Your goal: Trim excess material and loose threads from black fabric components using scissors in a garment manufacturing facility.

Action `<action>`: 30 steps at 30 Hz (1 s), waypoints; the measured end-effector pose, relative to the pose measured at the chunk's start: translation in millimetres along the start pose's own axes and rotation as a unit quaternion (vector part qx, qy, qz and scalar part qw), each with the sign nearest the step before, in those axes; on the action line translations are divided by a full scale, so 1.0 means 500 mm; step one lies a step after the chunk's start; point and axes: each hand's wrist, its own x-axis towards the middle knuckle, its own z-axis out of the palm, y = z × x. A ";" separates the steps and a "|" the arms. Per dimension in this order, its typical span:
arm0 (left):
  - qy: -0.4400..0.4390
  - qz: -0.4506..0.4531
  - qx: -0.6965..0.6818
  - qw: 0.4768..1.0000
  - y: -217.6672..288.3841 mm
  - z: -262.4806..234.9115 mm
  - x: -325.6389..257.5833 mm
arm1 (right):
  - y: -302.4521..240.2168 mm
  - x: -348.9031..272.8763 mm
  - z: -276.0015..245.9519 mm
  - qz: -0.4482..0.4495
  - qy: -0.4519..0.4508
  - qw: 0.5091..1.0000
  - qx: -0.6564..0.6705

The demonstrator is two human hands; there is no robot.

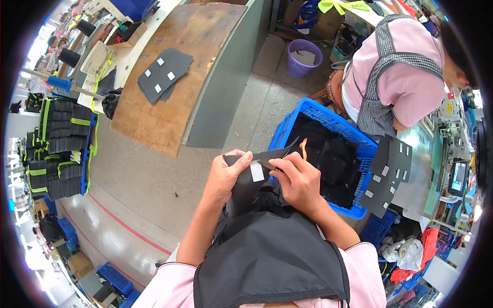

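Slipping looks the likeliest trouble: the black fabric piece [246, 187] is hanging limp just left of the blue crate [328, 120], and the left hand [224, 177] and right hand [298, 179] are both pinching closed on only its top edge, its white label [257, 171] sitting between them.

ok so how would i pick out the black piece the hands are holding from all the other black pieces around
Start at the blue plastic crate on the floor right of centre; just left of its near edge the left hand and right hand meet. The dark fabric piece pinched between them hangs to the lap. Unlike the flat stacks on the tables, it is held in the air and shows one small white label.
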 end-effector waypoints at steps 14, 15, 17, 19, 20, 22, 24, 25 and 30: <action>0.006 0.020 0.046 0.999 0.002 0.004 0.004 | 0.012 -0.004 0.003 0.025 0.035 0.998 0.052; 0.016 0.018 0.044 0.999 0.004 0.000 0.003 | 0.016 0.000 0.004 0.047 0.021 0.995 0.089; 0.014 0.044 0.049 0.998 0.012 -0.013 -0.005 | 0.038 0.002 -0.002 0.176 0.055 0.948 0.260; -0.009 0.043 0.025 0.999 0.021 -0.029 -0.009 | 0.074 0.012 -0.020 0.276 0.023 0.885 0.374; -0.035 0.040 0.002 0.999 0.027 -0.032 -0.012 | 0.101 0.017 -0.015 0.325 -0.028 0.832 0.450; -0.060 0.029 -0.007 0.998 0.028 -0.032 0.000 | 0.150 0.016 0.015 0.354 -0.116 0.678 0.634; -0.074 0.012 -0.017 0.997 0.025 -0.053 -0.001 | 0.134 0.025 0.038 0.363 -0.128 0.625 0.679; -0.070 0.014 -0.016 0.997 0.021 -0.063 0.004 | 0.127 0.028 0.028 0.357 -0.120 0.670 0.640; 0.177 0.373 0.454 0.790 0.028 -0.088 0.019 | 0.085 0.044 0.028 0.308 -0.074 0.787 0.529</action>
